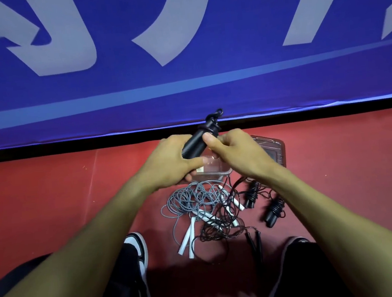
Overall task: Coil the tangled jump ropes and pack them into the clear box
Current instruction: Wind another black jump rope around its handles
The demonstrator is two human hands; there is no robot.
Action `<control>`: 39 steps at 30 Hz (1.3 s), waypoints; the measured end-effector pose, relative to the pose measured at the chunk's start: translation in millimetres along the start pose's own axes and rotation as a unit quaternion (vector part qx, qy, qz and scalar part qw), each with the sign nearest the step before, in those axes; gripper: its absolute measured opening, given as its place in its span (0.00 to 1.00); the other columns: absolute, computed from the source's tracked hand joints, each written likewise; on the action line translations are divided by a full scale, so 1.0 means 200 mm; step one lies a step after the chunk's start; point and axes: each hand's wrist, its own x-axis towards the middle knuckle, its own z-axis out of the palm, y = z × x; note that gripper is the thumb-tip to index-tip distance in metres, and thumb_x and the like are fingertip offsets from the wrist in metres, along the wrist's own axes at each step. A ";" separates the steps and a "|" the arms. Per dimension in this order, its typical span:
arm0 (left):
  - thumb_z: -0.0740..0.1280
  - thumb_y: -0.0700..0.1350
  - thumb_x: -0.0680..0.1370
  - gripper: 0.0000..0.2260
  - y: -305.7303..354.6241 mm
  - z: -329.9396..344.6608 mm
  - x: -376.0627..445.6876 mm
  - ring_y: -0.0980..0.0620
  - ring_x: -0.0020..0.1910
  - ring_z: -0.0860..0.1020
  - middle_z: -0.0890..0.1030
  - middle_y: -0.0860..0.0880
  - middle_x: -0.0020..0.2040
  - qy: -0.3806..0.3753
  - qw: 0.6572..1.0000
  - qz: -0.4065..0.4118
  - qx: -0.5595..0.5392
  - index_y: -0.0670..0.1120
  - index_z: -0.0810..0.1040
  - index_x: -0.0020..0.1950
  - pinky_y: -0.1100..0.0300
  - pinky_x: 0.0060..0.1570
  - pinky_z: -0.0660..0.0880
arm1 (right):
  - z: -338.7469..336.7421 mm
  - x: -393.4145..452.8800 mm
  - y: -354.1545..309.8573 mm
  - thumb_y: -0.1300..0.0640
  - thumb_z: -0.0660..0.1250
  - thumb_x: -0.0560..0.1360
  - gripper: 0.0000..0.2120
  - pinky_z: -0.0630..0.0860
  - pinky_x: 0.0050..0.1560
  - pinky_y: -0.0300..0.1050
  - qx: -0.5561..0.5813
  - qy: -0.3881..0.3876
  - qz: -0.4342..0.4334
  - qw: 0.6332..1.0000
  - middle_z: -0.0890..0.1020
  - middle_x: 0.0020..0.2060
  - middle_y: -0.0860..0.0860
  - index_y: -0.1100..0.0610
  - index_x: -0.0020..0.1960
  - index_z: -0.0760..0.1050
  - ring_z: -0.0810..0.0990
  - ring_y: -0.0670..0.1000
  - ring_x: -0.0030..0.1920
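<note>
Both hands grip one wound black rope bundle [199, 138]: left hand [167, 163] around its handles, right hand [234, 154] pinching the wrap tight, above the clear box [212, 170] by the red floor's [51, 198] far edge

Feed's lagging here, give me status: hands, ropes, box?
Left hand and right hand both grip black rope bundle above clear box. Grey rope and black rope tangled on floor.

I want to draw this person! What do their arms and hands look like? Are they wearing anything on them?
Both arms are bare, with no sleeves in view. The left hand and right hand have no gloves, rings, watch or bracelets showing.
</note>
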 end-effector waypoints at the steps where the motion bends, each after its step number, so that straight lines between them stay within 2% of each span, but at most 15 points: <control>1: 0.73 0.50 0.77 0.12 -0.01 0.02 0.01 0.41 0.36 0.81 0.81 0.43 0.37 0.056 0.989 0.020 0.136 0.45 0.72 0.46 0.51 0.33 0.76 | 0.01 0.00 0.00 0.37 0.58 0.81 0.28 0.60 0.30 0.45 -0.003 0.009 0.014 1.000 0.66 0.24 0.50 0.57 0.32 0.68 0.62 0.47 0.25; 3: 0.70 0.52 0.78 0.14 -0.02 0.09 0.00 0.36 0.43 0.79 0.79 0.45 0.42 0.126 0.939 0.055 0.315 0.46 0.68 0.50 0.50 0.36 0.70 | 0.05 0.00 0.01 0.36 0.59 0.81 0.28 0.60 0.31 0.45 0.025 0.038 0.038 0.998 0.67 0.24 0.50 0.56 0.31 0.67 0.63 0.48 0.26; 5: 0.67 0.49 0.80 0.12 -0.02 0.12 -0.01 0.38 0.44 0.77 0.75 0.48 0.43 0.137 0.935 0.090 0.315 0.48 0.64 0.51 0.52 0.37 0.67 | 0.07 0.01 0.04 0.40 0.60 0.82 0.27 0.58 0.30 0.44 0.055 0.056 0.044 0.996 0.64 0.23 0.49 0.56 0.30 0.65 0.60 0.46 0.24; 7: 0.67 0.49 0.81 0.11 -0.03 0.09 0.01 0.43 0.41 0.76 0.75 0.48 0.40 0.090 0.963 0.103 0.232 0.46 0.66 0.50 0.52 0.37 0.68 | 0.06 0.02 0.06 0.43 0.60 0.83 0.25 0.56 0.30 0.44 0.077 0.053 0.033 0.995 0.62 0.24 0.48 0.56 0.32 0.64 0.58 0.45 0.24; 9: 0.66 0.53 0.81 0.12 -0.02 0.05 0.02 0.47 0.36 0.77 0.78 0.44 0.38 -0.002 0.997 0.070 0.037 0.44 0.72 0.50 0.50 0.38 0.74 | 0.04 0.03 0.07 0.46 0.59 0.84 0.23 0.55 0.29 0.44 0.141 0.032 0.012 0.989 0.62 0.25 0.48 0.54 0.33 0.64 0.57 0.45 0.25; 12: 0.55 0.61 0.82 0.22 0.01 0.03 0.01 0.48 0.29 0.76 0.79 0.42 0.35 -0.064 0.983 -0.021 -0.172 0.43 0.75 0.48 0.56 0.32 0.75 | 0.03 0.02 0.05 0.48 0.57 0.85 0.23 0.57 0.26 0.40 0.186 0.007 0.006 0.983 0.64 0.23 0.46 0.53 0.32 0.66 0.59 0.45 0.23; 16: 0.50 0.51 0.85 0.21 0.02 0.04 0.02 0.48 0.31 0.74 0.75 0.50 0.30 0.070 0.996 0.029 0.049 0.43 0.71 0.38 0.51 0.37 0.72 | 0.03 0.02 0.03 0.36 0.54 0.82 0.32 0.64 0.33 0.43 0.074 0.009 0.050 0.996 0.71 0.22 0.46 0.61 0.34 0.73 0.66 0.47 0.24; 19: 0.50 0.49 0.86 0.16 0.04 0.07 0.01 0.40 0.42 0.75 0.76 0.48 0.39 0.105 0.967 0.059 0.226 0.46 0.69 0.43 0.45 0.44 0.72 | 0.05 0.02 0.02 0.29 0.52 0.78 0.33 0.61 0.35 0.46 0.105 0.016 0.065 0.992 0.67 0.23 0.47 0.57 0.33 0.69 0.63 0.48 0.26; 22: 0.54 0.55 0.85 0.14 0.04 0.07 0.01 0.47 0.46 0.76 0.80 0.48 0.47 0.057 0.982 0.044 0.173 0.47 0.72 0.52 0.51 0.46 0.71 | 0.04 0.03 0.02 0.34 0.53 0.81 0.30 0.58 0.35 0.46 0.097 0.017 0.049 0.994 0.63 0.23 0.48 0.56 0.31 0.65 0.59 0.47 0.25; 25: 0.66 0.54 0.81 0.12 0.02 0.02 0.01 0.62 0.32 0.72 0.75 0.52 0.36 0.029 0.992 0.044 0.117 0.46 0.71 0.46 0.66 0.34 0.65 | 0.04 0.02 0.02 0.43 0.53 0.85 0.29 0.57 0.32 0.44 0.081 -0.011 0.029 0.996 0.63 0.19 0.44 0.54 0.27 0.62 0.58 0.44 0.22; 29: 0.74 0.54 0.75 0.18 -0.02 -0.02 0.03 0.54 0.32 0.77 0.80 0.48 0.36 0.047 0.996 0.029 0.068 0.44 0.69 0.43 0.57 0.37 0.74 | 0.03 0.01 0.01 0.46 0.58 0.84 0.28 0.59 0.27 0.38 -0.004 0.015 -0.023 1.000 0.65 0.22 0.46 0.60 0.29 0.69 0.62 0.46 0.23; 32: 0.69 0.47 0.80 0.13 0.01 0.01 0.01 0.47 0.33 0.83 0.83 0.42 0.40 0.005 1.000 0.005 -0.026 0.42 0.68 0.51 0.53 0.33 0.79 | 0.04 0.02 0.00 0.42 0.59 0.83 0.28 0.61 0.29 0.41 -0.050 0.046 -0.031 0.997 0.68 0.24 0.53 0.58 0.30 0.71 0.64 0.46 0.26; 35: 0.66 0.49 0.82 0.14 0.02 0.05 0.02 0.47 0.32 0.80 0.80 0.41 0.41 0.024 0.998 0.027 0.057 0.41 0.65 0.56 0.55 0.28 0.77 | 0.06 0.02 0.00 0.41 0.58 0.83 0.29 0.59 0.29 0.42 -0.042 0.063 -0.019 0.997 0.66 0.24 0.53 0.58 0.30 0.67 0.63 0.49 0.26; 37: 0.63 0.52 0.83 0.11 0.01 0.06 0.03 0.47 0.34 0.80 0.80 0.44 0.40 0.025 0.994 0.045 0.096 0.44 0.68 0.54 0.48 0.37 0.79 | 0.06 0.04 0.01 0.43 0.57 0.83 0.27 0.59 0.28 0.40 -0.023 0.056 -0.007 0.998 0.66 0.23 0.48 0.57 0.30 0.67 0.62 0.46 0.25; 39: 0.57 0.54 0.85 0.15 0.02 0.06 0.04 0.53 0.31 0.76 0.80 0.51 0.34 0.011 0.999 0.041 0.021 0.48 0.74 0.45 0.54 0.35 0.75 | 0.05 0.06 0.03 0.45 0.58 0.84 0.26 0.59 0.29 0.39 0.051 0.052 0.013 0.997 0.66 0.20 0.44 0.54 0.29 0.67 0.63 0.44 0.23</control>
